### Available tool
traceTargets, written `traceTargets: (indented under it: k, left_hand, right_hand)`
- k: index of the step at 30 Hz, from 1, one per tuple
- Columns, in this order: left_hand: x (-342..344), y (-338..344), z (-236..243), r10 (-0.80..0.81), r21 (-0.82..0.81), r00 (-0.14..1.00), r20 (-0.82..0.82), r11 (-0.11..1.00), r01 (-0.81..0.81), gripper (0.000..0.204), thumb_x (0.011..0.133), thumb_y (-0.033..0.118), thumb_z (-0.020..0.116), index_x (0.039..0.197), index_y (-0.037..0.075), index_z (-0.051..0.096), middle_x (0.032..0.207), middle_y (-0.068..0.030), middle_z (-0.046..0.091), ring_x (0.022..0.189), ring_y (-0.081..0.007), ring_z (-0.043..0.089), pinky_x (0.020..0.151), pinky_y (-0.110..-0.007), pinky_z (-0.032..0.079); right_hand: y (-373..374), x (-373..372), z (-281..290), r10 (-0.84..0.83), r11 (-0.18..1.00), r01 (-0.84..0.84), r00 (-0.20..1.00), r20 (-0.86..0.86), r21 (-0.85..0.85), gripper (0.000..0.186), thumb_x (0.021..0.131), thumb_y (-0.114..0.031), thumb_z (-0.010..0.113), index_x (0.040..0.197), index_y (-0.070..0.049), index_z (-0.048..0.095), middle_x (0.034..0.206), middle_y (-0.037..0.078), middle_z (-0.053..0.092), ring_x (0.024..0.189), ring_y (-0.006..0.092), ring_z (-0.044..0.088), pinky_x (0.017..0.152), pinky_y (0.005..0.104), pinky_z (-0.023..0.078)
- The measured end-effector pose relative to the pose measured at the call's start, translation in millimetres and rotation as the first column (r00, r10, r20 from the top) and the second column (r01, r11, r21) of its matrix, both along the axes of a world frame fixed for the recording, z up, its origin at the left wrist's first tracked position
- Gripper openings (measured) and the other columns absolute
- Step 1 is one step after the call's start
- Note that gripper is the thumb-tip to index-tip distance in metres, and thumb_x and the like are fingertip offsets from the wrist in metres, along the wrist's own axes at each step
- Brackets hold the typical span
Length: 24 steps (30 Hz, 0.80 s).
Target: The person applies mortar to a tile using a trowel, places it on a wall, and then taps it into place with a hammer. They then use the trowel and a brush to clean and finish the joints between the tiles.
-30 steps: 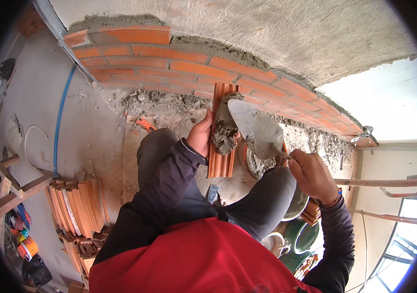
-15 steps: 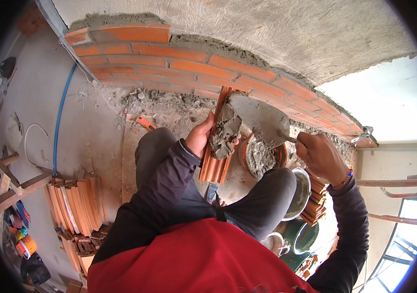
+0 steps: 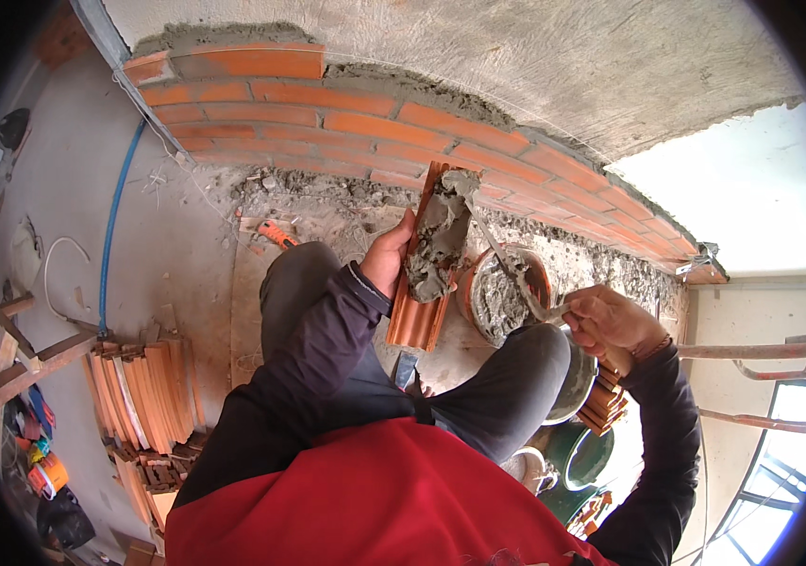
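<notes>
My left hand (image 3: 389, 253) grips a long orange brick (image 3: 416, 324) by its side, thumb showing on the near face and the other fingers hidden. Grey mortar (image 3: 443, 233) lies thick over the brick's upper part. In my right hand (image 3: 612, 324) is the handle of a trowel (image 3: 505, 257), its blade turned edge-on and its tip touching the mortar near the brick's top end. Beneath the trowel stands a round orange-rimmed bucket (image 3: 537, 274) holding grey mortar. The low brick wall (image 3: 379, 121) runs just beyond, with mortar along its top edge.
Stacked bricks (image 3: 146, 391) stand at the left beside a wooden frame (image 3: 40, 373). An orange-handled tool (image 3: 277, 235) lies on the floor near my left knee. A blue hose (image 3: 116, 222) crosses the floor. A green tub (image 3: 592, 457) and more bricks (image 3: 603, 401) sit at the right.
My right hand has moved down and slightly right, and the trowel has turned from broad face to edge-on. More mortar shows on the brick's upper end. My left hand has barely moved.
</notes>
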<state>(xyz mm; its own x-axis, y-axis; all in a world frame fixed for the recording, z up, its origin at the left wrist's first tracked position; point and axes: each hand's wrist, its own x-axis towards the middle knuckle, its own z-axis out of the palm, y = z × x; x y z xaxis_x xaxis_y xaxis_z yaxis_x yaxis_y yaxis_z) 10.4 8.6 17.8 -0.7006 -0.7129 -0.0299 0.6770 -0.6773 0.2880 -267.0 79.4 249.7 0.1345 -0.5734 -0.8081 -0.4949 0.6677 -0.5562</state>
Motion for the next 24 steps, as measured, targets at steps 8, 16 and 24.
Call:
traceTargets:
  k: [8, 16, 24]
  left_hand:
    - [-1.9, 0.2, -12.1, 0.019, -0.006, 0.994, -0.110, 1.000, -0.020, 0.058, 0.108, 0.049, 0.031, 0.140, 0.005, 0.050, 0.125, -0.0136, 0.066, 0.107, -0.0276, 0.068, 0.093, -0.045, 0.056]
    - [-7.6, -4.1, -7.3, 0.107, -0.032, 0.993, 0.046, 0.994, -0.106, 0.068, 0.106, 0.054, 0.030, 0.141, -0.001, 0.048, 0.123, -0.0243, 0.065, 0.109, -0.0333, 0.067, 0.094, -0.045, 0.055]
    - [-16.4, -10.1, -22.2, 0.264, 0.075, 0.963, -0.057, 0.963, -0.259, 0.070, 0.105, 0.060, 0.028, 0.135, 0.002, 0.053, 0.116, -0.0171, 0.066, 0.099, -0.0296, 0.066, 0.087, -0.044, 0.056]
  right_hand:
    - [23.1, 0.9, -28.1, -0.055, 0.990, 0.031, 0.983, 0.175, 0.134, 0.031, 0.098, -0.028, 0.042, 0.079, -0.006, 0.050, 0.062, 0.001, 0.046, 0.049, 0.0114, 0.045, 0.043, 0.0266, 0.037]
    - [45.9, 8.4, -58.6, -0.134, 0.973, 0.074, 0.951, 0.279, 0.218, 0.033, 0.100, -0.032, 0.045, 0.080, -0.006, 0.051, 0.063, 0.001, 0.048, 0.049, 0.0105, 0.045, 0.044, 0.0258, 0.037]
    - [79.3, 44.9, -70.7, -0.109, 0.994, 0.107, 0.986, 0.127, 0.018, 0.033, 0.104, -0.026, 0.042, 0.080, -0.005, 0.052, 0.063, 0.001, 0.049, 0.050, 0.0105, 0.048, 0.045, 0.0271, 0.041]
